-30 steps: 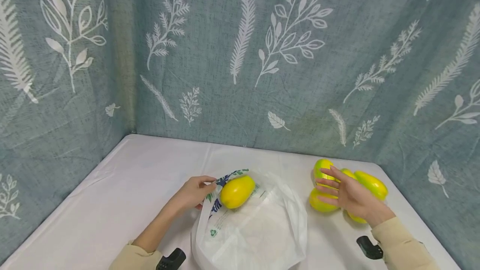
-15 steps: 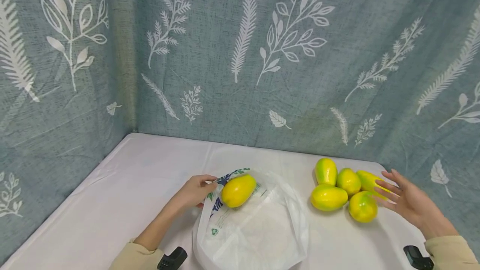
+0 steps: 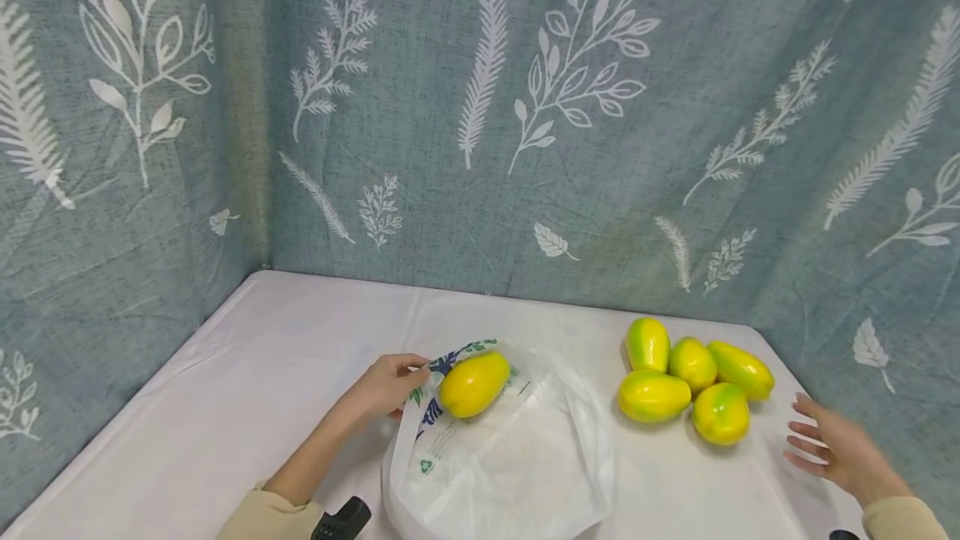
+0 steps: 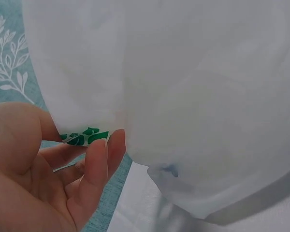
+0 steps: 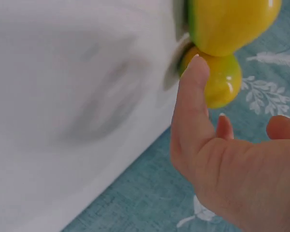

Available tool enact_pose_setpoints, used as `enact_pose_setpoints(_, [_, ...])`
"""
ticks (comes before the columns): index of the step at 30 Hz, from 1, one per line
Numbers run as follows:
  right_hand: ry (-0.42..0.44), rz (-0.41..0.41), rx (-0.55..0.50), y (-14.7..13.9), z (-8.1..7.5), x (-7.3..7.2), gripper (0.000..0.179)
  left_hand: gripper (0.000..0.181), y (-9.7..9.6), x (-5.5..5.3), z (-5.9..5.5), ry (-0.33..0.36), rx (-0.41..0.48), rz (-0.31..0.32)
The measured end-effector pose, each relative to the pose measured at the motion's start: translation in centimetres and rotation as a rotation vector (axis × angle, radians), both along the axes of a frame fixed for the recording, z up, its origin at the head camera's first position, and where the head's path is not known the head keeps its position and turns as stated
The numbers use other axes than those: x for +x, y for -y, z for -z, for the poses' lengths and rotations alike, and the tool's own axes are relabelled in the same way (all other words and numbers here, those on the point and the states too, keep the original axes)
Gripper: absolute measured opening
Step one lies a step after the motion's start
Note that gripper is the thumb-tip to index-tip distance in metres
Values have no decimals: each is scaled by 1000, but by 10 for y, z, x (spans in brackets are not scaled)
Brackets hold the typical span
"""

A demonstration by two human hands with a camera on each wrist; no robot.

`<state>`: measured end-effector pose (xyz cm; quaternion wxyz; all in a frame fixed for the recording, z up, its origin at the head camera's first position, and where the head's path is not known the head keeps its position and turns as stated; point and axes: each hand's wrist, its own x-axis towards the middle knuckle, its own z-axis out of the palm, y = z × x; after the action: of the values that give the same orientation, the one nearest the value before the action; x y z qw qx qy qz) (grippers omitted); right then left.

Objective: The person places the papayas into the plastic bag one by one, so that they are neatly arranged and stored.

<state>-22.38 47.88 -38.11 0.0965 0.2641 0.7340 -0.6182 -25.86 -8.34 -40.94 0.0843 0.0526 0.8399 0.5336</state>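
Observation:
A white plastic bag (image 3: 517,473) with green and blue leaf print lies spread wide at its mouth on the table. Inside, against its far left wall, rests one yellow mango (image 3: 474,384). My left hand (image 3: 381,387) pinches the bag's printed rim on the left; the left wrist view shows thumb and fingertips (image 4: 96,154) on that edge. To the right of the bag sits a cluster of several yellow-green mangoes (image 3: 654,396). Beyond them, over the table's right edge, is my right hand (image 3: 846,447), fingers extended and apart, holding nothing. Two mangoes (image 5: 232,24) appear past its fingers in the right wrist view.
A white cloth covers the table (image 3: 262,340). Blue-green curtains (image 3: 420,148) with white leaf patterns hang behind it and along both sides. The table's right edge (image 3: 813,407) runs close beside the mango cluster.
My right hand has moved right, from over the mango cluster to beyond the table's right edge, uncovering the fruit. My left hand keeps its grip on the bag's rim.

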Motion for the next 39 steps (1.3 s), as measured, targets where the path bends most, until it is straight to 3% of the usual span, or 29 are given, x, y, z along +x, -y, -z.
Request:
enact_pose_setpoints(9, [20, -58, -14, 10, 20, -6, 100, 35, 0, 0, 1, 10, -5, -12])
enact_pose_setpoints(18, [18, -53, -75, 25, 29, -13, 105, 33, -1, 0, 1, 11, 12, -13])
enact_pose_setpoints(24, [37, -92, -19, 34, 29, -19, 112, 34, 0, 2, -1, 9, 9, -6])
enact_pose_setpoints(39, [52, -188, 101, 42, 28, -26, 109, 33, 0, 1, 1, 20, 16, -9])
